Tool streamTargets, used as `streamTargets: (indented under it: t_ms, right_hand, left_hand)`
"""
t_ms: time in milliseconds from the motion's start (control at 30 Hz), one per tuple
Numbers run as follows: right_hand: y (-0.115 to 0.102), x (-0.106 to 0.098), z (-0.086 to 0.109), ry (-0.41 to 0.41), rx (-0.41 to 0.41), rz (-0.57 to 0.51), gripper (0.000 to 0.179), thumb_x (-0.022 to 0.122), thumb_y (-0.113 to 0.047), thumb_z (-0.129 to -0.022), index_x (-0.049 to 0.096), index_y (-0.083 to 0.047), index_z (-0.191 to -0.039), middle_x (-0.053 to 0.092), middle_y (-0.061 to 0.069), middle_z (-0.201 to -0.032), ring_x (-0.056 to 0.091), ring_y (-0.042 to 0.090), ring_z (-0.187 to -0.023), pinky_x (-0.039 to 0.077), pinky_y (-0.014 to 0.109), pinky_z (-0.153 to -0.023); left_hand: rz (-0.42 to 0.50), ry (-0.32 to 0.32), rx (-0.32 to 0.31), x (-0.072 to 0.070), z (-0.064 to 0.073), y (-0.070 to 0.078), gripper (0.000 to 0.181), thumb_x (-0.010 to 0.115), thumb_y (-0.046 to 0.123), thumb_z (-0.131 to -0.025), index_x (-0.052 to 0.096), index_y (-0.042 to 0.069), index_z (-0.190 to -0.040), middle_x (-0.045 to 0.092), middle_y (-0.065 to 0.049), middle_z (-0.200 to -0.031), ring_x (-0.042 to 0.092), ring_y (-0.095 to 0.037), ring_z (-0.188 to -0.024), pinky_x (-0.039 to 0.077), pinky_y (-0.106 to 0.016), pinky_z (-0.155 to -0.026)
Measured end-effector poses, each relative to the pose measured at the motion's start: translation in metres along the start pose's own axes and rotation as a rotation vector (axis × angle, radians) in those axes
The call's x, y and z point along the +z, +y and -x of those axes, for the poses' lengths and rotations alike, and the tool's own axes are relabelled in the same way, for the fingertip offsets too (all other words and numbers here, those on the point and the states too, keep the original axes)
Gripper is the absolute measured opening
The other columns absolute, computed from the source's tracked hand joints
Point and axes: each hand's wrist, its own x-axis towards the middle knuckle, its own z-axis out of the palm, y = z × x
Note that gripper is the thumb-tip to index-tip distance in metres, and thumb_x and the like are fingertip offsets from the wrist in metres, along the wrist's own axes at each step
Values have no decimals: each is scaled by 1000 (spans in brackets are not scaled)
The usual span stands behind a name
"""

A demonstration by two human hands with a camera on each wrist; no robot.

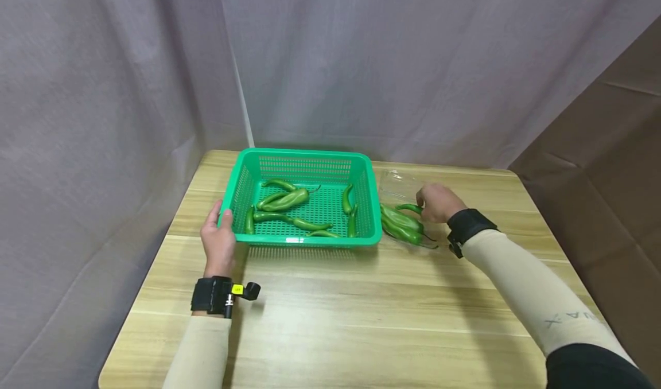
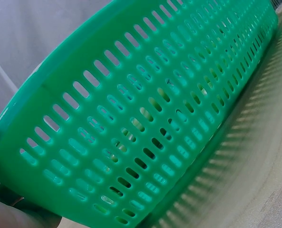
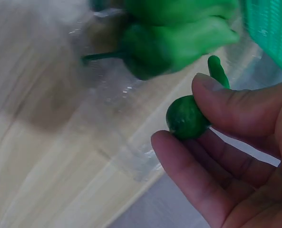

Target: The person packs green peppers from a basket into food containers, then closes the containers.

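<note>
A green plastic basket (image 1: 335,241) stands on the table with several green chili peppers (image 1: 285,199) lying inside it. My left hand (image 1: 218,242) grips its left front corner, thumb over the rim and fingers along the outer wall. To the right of the basket, my right hand (image 1: 439,203) pinches a slim green chili pepper (image 3: 187,118) between thumb and fingers. Just below that hand, larger green peppers (image 1: 400,225) with thin stems lie on clear plastic packaging (image 1: 396,183). The left wrist view shows mainly the slotted basket wall (image 2: 131,114), with part of the thumb at the lower left.
The wooden table (image 1: 330,320) extends in front of the basket. Grey curtains (image 1: 361,62) hang behind and to the left, and a brown cloth (image 1: 604,177) hangs at the right. The basket's right wall stands close beside the loose peppers.
</note>
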Motion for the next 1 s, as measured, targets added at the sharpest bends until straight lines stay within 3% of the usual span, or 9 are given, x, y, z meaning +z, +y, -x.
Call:
streamTargets:
  t_ms: [233, 333, 433, 500, 567, 700, 900, 1000]
  right_hand:
    - [2, 5, 0, -15, 48, 9, 27, 71, 4, -80, 75, 7, -106, 73, 27, -113, 68, 49, -108, 59, 61, -93]
    - [0, 4, -1, -33, 70, 6, 24, 71, 4, -80, 75, 6, -104, 74, 25, -110, 69, 47, -104, 58, 62, -95]
    - [-1, 4, -2, -66, 97, -2, 14, 71, 2, -82, 76, 2, -95, 75, 19, -100, 70, 36, -90, 61, 53, -85]
    - [-2, 4, -2, -92, 112, -2, 6, 69, 1, -84, 74, -2, -86, 70, 12, -87, 64, 27, -77, 58, 43, -70]
    - [-2, 4, -3, -123, 129, -7, 14, 67, 1, -86, 66, -6, -74, 57, 4, -72, 51, 20, -65, 47, 34, -58]
    - [-3, 4, -4, -166, 163, -17, 30, 61, -1, -91, 51, -13, -66, 36, -2, -66, 35, 15, -58, 34, 31, -55]
    - [-4, 6, -3, -127, 162, 1, 20, 63, -7, -94, 68, -7, -75, 60, 3, -73, 52, 20, -64, 45, 35, -60]
    - [-2, 9, -2, -139, 166, 0, 19, 63, -7, -95, 70, -5, -77, 60, 5, -73, 53, 21, -66, 46, 36, -61]
  left_hand:
    - [-9, 4, 0, 0, -2, -1, 52, 48, 19, -111, 38, 11, -161, 31, -7, -172, 25, -23, -160, 26, -38, -133]
    - [-3, 7, 5, 0, -3, -1, 52, 48, 18, -111, 38, 9, -161, 33, -8, -171, 28, -22, -159, 28, -37, -132]
    - [-6, 8, 3, 0, -2, -1, 52, 48, 18, -111, 38, 9, -161, 34, -8, -171, 28, -21, -159, 28, -37, -132]
    - [-8, 7, 2, 0, -2, -1, 52, 48, 18, -111, 38, 10, -161, 33, -7, -171, 26, -22, -160, 26, -38, -133]
    - [-10, 8, 1, 0, -2, -2, 52, 49, 18, -111, 38, 10, -161, 31, -7, -172, 24, -22, -161, 23, -39, -134]
    - [-11, 11, 3, -1, -3, -3, 52, 49, 18, -111, 39, 11, -161, 30, -7, -172, 22, -23, -161, 21, -40, -135]
    - [-9, 6, 9, 0, -4, -5, 52, 48, 18, -111, 39, 10, -161, 32, -8, -171, 25, -23, -160, 24, -39, -134]
    - [-12, 3, 11, 0, -4, -6, 52, 48, 19, -111, 38, 9, -161, 33, -8, -171, 26, -23, -160, 26, -38, -133]
